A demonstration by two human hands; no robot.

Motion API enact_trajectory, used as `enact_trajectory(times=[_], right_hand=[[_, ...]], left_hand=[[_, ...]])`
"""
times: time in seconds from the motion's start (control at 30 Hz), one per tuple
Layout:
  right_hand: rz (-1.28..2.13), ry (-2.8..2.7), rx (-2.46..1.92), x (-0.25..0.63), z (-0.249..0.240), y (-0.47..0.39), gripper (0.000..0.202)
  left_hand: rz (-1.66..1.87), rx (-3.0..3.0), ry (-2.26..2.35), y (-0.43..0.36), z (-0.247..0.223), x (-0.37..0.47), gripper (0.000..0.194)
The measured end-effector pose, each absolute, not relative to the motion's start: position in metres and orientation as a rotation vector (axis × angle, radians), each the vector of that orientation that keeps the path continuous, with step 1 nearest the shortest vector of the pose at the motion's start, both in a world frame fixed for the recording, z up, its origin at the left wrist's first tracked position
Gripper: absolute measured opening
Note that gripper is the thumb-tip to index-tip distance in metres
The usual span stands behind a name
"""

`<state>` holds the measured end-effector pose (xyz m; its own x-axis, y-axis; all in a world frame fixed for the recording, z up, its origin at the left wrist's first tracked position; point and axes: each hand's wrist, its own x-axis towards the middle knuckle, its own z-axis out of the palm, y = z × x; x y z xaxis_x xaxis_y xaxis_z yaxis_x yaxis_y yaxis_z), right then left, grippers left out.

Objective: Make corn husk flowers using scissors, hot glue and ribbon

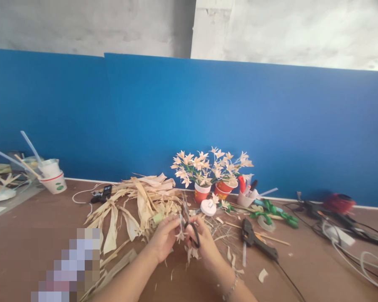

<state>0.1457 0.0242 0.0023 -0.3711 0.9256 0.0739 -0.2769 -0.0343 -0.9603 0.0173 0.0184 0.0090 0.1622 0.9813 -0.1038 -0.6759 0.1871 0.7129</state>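
My left hand (164,238) is closed on a small pale husk flower (180,235), whose petals hang downward and whose thin stem points up between the fingers. In my right hand (204,240) is a pair of scissors (192,235) with black handles, the blades pointing up and away from me. Both hands are close together above the table, so the scissors lie right beside the flower. Whether the blades touch it I cannot tell. Just beyond my hands spreads a heap of dried corn husks (141,201). Under the right hand lie loose pale petals (192,253).
Cups of finished husk flowers (202,193) stand against the blue partition (145,113). On the right are a glue gun (258,241) with its cord, a tape roll (266,223), green-wrapped stems (272,209) and tangled cables (337,239). A white cup (54,183) with sticks stands at left.
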Motion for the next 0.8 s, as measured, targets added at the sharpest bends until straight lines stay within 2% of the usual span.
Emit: enact_trajectory(times=[0.1, 0.2, 0.33, 0.47, 0.57, 0.7, 0.8], right_hand=[[1.464, -1.345, -0.951, 0.159, 0.004, 0.036, 0.038], [1.144, -1.628, -1.359, 0.173, 0.005, 0.043, 0.029], [0.589, -2.135, -1.797, 0.177, 0.013, 0.034, 0.015], [0.389, -2.321, -1.911, 0.168, 0.018, 0.02, 0.021], [0.459, -2.336, -1.814, 0.17, 0.013, 0.02, 0.023], [0.9, -2.229, -1.695, 0.182, 0.005, 0.031, 0.03], [1.007, -2.006, -1.543, 0.18, 0.011, 0.035, 0.014]], left_hand=[[1.312, 0.595, 0.713, 0.022, 0.009, 0.014, 0.029], [1.4, 0.589, 0.83, 0.027, 0.007, 0.01, 0.037], [1.471, 0.642, 0.852, 0.03, 0.005, 0.007, 0.021], [1.485, 0.7, 0.928, 0.03, 0.001, 0.008, 0.017], [1.54, 0.767, 1.068, 0.031, -0.002, 0.008, 0.014], [1.545, 0.865, 1.1, 0.03, 0.0, 0.009, 0.013], [1.535, 0.905, 1.077, 0.026, 0.003, 0.012, 0.014]])
